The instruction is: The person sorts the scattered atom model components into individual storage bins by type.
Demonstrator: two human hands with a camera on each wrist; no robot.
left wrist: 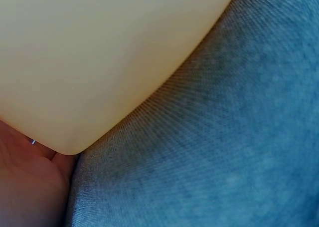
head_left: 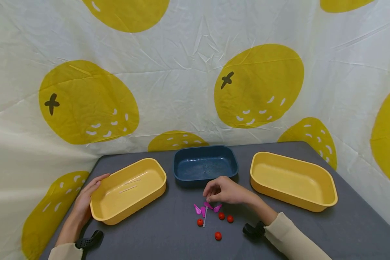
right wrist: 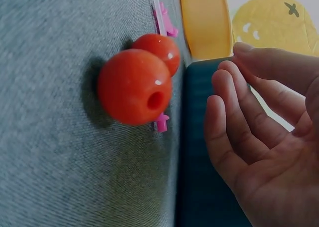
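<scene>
My left hand (head_left: 84, 198) lies against the outer left side of a yellow bin (head_left: 130, 213), its fingers reaching along the wall near the rim. In the left wrist view the palm (left wrist: 30, 182) is partly covered by the bin. Two thin white sticks (head_left: 128, 189) lie in that bin. My right hand (head_left: 225, 190) is just over several small pink pieces (head_left: 203, 211), fingers loosely bent. Nothing shows between its thumb and fingers (right wrist: 224, 87). A white stick (head_left: 205, 217) lies among the pink pieces, close to several red beads (head_left: 218, 235) with holes.
A dark blue bin (head_left: 206, 183) stands at the back middle, behind my right hand. Another yellow bin (head_left: 289, 196) is on the right. All sit on a grey cloth-covered table (head_left: 169, 238); a lemon-print curtain (head_left: 182, 101) hangs behind it.
</scene>
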